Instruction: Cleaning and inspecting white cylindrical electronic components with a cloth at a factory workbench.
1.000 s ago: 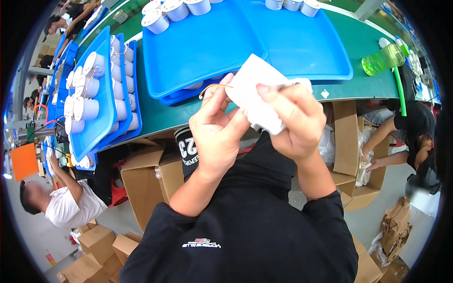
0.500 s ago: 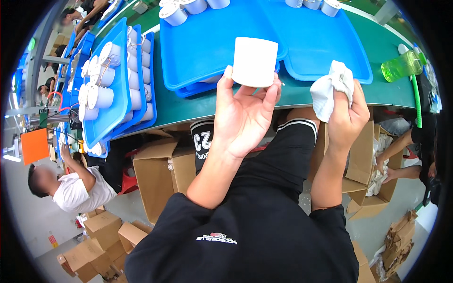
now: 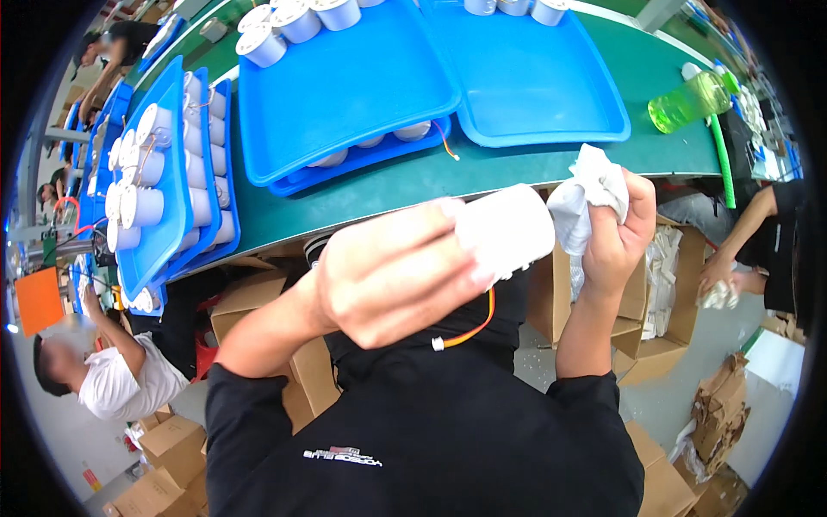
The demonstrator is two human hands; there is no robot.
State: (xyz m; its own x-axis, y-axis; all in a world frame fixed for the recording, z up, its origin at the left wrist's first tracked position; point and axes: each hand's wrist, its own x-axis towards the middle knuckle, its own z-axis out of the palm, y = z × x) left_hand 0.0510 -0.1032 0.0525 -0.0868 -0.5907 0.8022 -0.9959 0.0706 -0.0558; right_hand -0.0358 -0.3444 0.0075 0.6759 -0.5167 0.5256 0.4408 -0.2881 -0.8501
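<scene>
My left hand (image 3: 392, 271) grips a white cylindrical part (image 3: 506, 228) from its left side, its back turned up. The cylinder lies tilted on its side in the air before the bench edge. From beneath it hangs a red-and-yellow wire (image 3: 484, 327) with a small white connector (image 3: 438, 344). My right hand (image 3: 622, 228) pinches a crumpled white cloth (image 3: 587, 196), close to the cylinder's right end. A narrow gap seems to lie between cloth and cylinder, though contact is hard to judge.
Two blue trays (image 3: 345, 95) on the green bench (image 3: 370, 202) carry similar white cylinders (image 3: 261, 45) at their far edges. More loaded trays (image 3: 177, 233) stack at left. A green bottle (image 3: 689, 102) lies at right. Cardboard boxes (image 3: 676, 327) stand below; co-workers sit at both sides.
My left hand has turned from palm-up to back-up, tipping the cylinder from upright onto its side and lowering it. The wire now shows. The cloth has come nearer the cylinder.
</scene>
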